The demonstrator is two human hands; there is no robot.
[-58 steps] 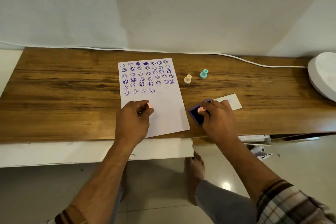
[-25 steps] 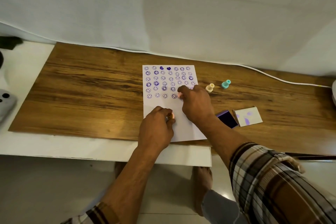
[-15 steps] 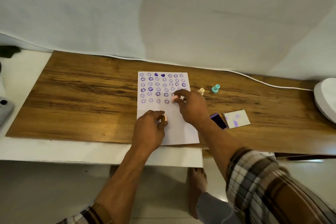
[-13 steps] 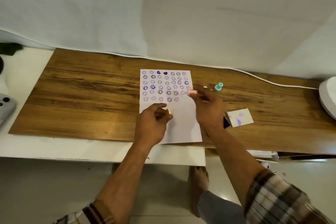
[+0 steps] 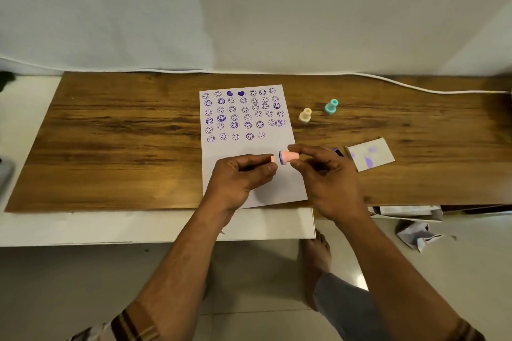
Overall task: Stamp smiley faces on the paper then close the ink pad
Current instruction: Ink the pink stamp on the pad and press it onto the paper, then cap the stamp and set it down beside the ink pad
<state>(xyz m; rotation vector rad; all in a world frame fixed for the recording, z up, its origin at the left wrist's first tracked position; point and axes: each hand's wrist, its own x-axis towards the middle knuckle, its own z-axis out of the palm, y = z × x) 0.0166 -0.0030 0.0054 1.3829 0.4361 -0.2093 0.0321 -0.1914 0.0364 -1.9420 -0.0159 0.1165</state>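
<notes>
A white paper (image 5: 277,144) with several rows of purple smiley prints lies on the wooden board (image 5: 124,141). My right hand (image 5: 328,177) holds a pink stamp (image 5: 288,157) sideways above the paper's lower part, inked face to the left. My left hand (image 5: 243,176) is closed on a small pink cap (image 5: 273,159), a finger's width from the stamp face. The purple ink pad (image 5: 338,151) is mostly hidden behind my right hand. Its white lid (image 5: 370,153), smeared with purple, stands open to the right.
A cream stamp (image 5: 305,115) and a teal stamp (image 5: 331,106) stand upright right of the paper. A white cable (image 5: 415,88) runs along the board's back edge. Crumpled paper (image 5: 415,235) lies on the floor by my bare foot (image 5: 314,255).
My right hand lifted the pink stamp off the smiley rows and brought it down to the left hand, turning it sideways. The left hand rose slightly with the cap.
</notes>
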